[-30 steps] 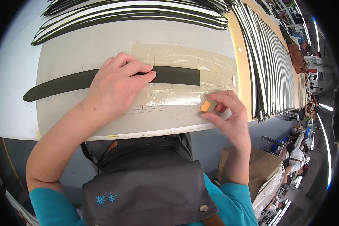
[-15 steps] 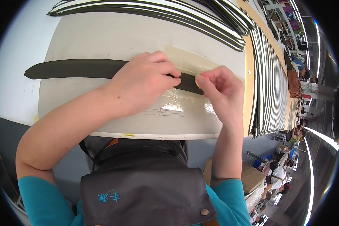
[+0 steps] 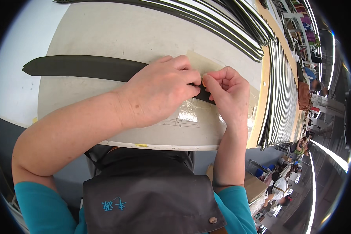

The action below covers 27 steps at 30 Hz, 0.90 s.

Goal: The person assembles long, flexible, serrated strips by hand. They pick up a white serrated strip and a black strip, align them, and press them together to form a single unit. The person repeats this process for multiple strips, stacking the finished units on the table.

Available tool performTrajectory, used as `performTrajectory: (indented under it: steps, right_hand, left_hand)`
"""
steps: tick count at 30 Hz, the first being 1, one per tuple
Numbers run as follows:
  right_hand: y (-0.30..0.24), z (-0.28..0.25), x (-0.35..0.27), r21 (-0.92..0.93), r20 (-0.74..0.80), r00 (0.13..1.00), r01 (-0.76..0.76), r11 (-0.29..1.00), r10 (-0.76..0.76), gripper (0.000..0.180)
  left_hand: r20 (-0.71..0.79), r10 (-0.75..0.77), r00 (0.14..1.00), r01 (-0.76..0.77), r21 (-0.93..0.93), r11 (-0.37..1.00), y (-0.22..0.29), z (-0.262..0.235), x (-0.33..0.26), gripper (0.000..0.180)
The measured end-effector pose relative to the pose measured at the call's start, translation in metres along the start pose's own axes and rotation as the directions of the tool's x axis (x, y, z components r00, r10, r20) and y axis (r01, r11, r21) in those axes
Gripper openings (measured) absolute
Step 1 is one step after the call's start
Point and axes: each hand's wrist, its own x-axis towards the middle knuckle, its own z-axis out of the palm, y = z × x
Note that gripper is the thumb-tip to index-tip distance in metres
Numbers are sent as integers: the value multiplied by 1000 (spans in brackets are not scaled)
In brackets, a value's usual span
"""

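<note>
A long dark strip (image 3: 85, 68) with a pointed left end lies across the board in front of me. My left hand (image 3: 163, 87) rests over its right part, fingers curled and pressed together on the strip by its edge. Close beside those fingertips, my right hand (image 3: 228, 87) is closed in a pinch over the strip's right end. Something small and orange-tinted shows at the right thumb tip, too small to name. Under the strip's right end lies a shiny transparent sheet or tape (image 3: 189, 113) on the board.
Several similar dark strips (image 3: 206, 29) lie in overlapping rows at the far side. A dense row of dark-and-white strips (image 3: 280, 97) lines the right, on a tan board (image 3: 257, 124). The table's front edge (image 3: 163, 147) runs before my apron. Other people are far right.
My left hand has slid rightward along the strip, closer to my right hand. The right hand keeps its pinch at the strip's right end. The whole view has shifted slightly.
</note>
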Motion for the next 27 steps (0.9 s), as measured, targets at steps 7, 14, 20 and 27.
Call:
performTrajectory:
  steps: [7, 14, 20, 27]
  right_hand:
    - [1, -6, -3, 128, -20, 1000, -21, 992, 24, 10]
    - [13, -14, -31, 325, 10, 1000, 16, 946, -21, 8]
    - [18, -1, -39, 215, 1, 998, 57, 975, -59, 7]
    - [15, 2, -39, 129, -26, 998, 62, 990, -59, 9]
  left_hand:
    - [13, 0, 1000, 0, 7, 1000, 1, 0, 2, 29]
    - [-22, 7, 1000, -7, -11, 1000, -1, 1, 1, 28]
    - [-8, 8, 1000, -8, -7, 1000, -1, -1, 2, 26]
    - [-17, 8, 1000, -8, -19, 1000, -2, -1, 1, 24]
